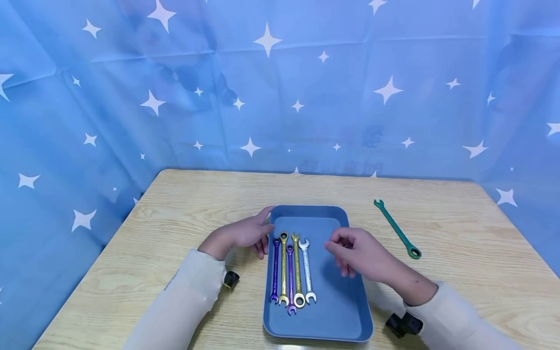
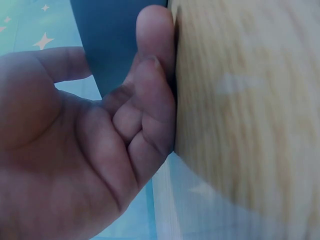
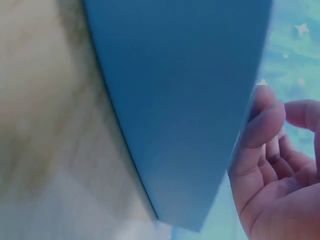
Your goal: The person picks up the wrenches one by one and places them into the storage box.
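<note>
A blue tray [image 1: 343,316] lies on the table, and my left hand [image 1: 247,236] holds its left wall. The thumb reaches over the rim while curled fingers [image 2: 150,105] rest low against the outside. Inside, toward the left, combination wrenches lie side by side: a purple wrench [image 1: 275,272], a gold wrench [image 1: 284,267], a shorter purple wrench [image 1: 290,279], another gold wrench [image 1: 297,267] and a silver wrench [image 1: 307,270]. Over the tray's right side hovers my right hand [image 1: 360,253], fingers loosely bent, thumb near the index fingertip, holding nothing.
A green wrench [image 1: 395,228] lies slanted on the wooden table [image 1: 459,253], right of the tray. Behind the table hangs a blue curtain [image 1: 280,107] with white stars. Dark wrist cameras sit under both sleeves.
</note>
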